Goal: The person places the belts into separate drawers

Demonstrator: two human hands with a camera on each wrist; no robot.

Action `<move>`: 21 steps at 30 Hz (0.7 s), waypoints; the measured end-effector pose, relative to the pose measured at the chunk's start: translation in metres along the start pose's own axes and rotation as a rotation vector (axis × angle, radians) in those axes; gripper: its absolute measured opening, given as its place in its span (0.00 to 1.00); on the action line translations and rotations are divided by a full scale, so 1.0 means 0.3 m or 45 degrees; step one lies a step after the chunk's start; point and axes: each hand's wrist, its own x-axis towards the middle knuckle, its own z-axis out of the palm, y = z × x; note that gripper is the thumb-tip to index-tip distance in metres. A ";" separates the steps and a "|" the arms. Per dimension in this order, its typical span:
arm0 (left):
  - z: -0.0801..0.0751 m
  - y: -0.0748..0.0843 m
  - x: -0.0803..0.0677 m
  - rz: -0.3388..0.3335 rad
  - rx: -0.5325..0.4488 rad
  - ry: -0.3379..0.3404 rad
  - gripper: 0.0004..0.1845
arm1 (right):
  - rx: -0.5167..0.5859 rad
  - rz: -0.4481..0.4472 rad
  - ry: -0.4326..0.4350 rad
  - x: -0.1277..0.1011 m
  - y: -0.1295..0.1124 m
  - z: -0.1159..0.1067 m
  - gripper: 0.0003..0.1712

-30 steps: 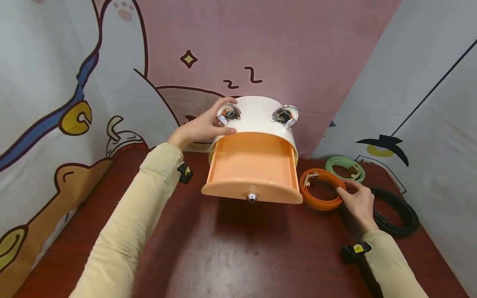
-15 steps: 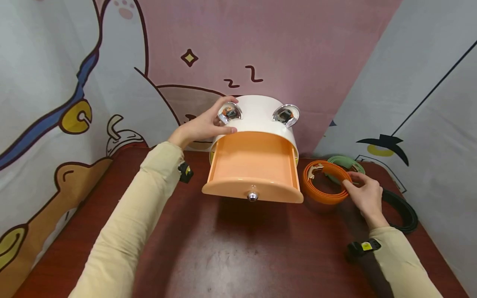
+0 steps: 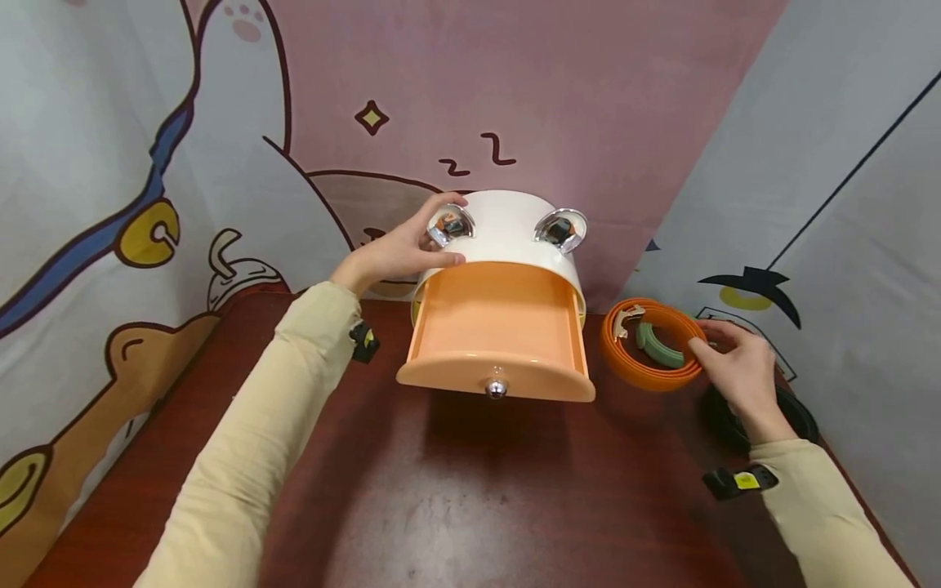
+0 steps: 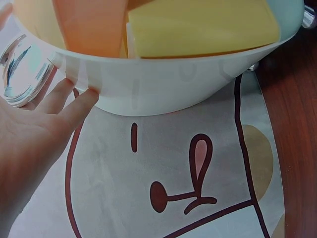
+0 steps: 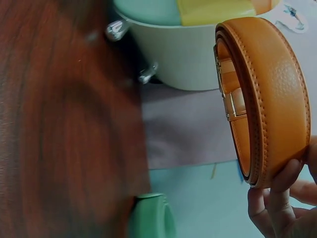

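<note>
My left hand (image 3: pixel 397 247) rests on a white frog-shaped drawer box (image 3: pixel 507 220), its extended fingers and thumb about the left chrome eye (image 3: pixel 450 224). In the left wrist view, the fingertips (image 4: pixel 91 94) touch the white shell. The box's orange drawer (image 3: pixel 500 318) is pulled out, its inside bare. My right hand (image 3: pixel 742 371) pinches the right side of a coiled orange belt (image 3: pixel 654 380), held above the table to the right of the drawer. In the right wrist view, the belt (image 5: pixel 277 94) shows stitched edges and a metal buckle (image 5: pixel 235 104).
A coiled green belt (image 3: pixel 657 347) lies behind the orange one, partly seen through its ring; the right wrist view shows this green belt (image 5: pixel 148 218) near the table edge. A coiled black belt (image 3: pixel 797 412) lies partly behind my right hand. Printed cloth (image 3: pixel 588 98) hangs around the table (image 3: pixel 441 506).
My right hand has lifted the orange belt off the table and moved it slightly right and away, over the green belt. My left hand and the drawer stay in place.
</note>
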 end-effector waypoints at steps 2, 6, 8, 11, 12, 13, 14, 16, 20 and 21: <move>0.000 0.000 0.000 0.000 0.009 0.004 0.40 | 0.007 0.000 -0.007 0.005 -0.019 -0.012 0.22; 0.000 -0.002 0.000 0.012 0.019 0.004 0.40 | 0.037 0.034 -0.039 0.011 -0.053 -0.034 0.23; -0.002 -0.005 0.001 0.019 0.017 0.004 0.40 | 0.044 0.047 -0.053 0.011 -0.070 -0.046 0.24; -0.004 -0.009 0.002 0.030 0.011 0.004 0.40 | 0.027 0.033 -0.063 0.013 -0.092 -0.065 0.24; -0.004 -0.010 0.002 0.033 0.008 0.004 0.40 | 0.011 0.019 -0.062 0.014 -0.099 -0.072 0.23; -0.005 -0.010 0.002 0.036 0.007 0.004 0.40 | -0.004 0.006 -0.061 0.015 -0.105 -0.079 0.23; -0.005 -0.010 0.002 0.037 0.008 0.003 0.40 | -0.020 -0.009 -0.058 0.017 -0.110 -0.085 0.23; -0.005 -0.011 0.002 0.038 0.006 0.001 0.40 | -0.047 -0.041 -0.058 0.020 -0.121 -0.098 0.23; -0.004 -0.010 0.002 0.034 0.003 -0.002 0.40 | -0.050 -0.058 -0.047 0.020 -0.143 -0.117 0.22; -0.004 -0.010 0.002 0.032 0.002 -0.002 0.40 | -0.049 -0.057 -0.045 0.019 -0.150 -0.121 0.22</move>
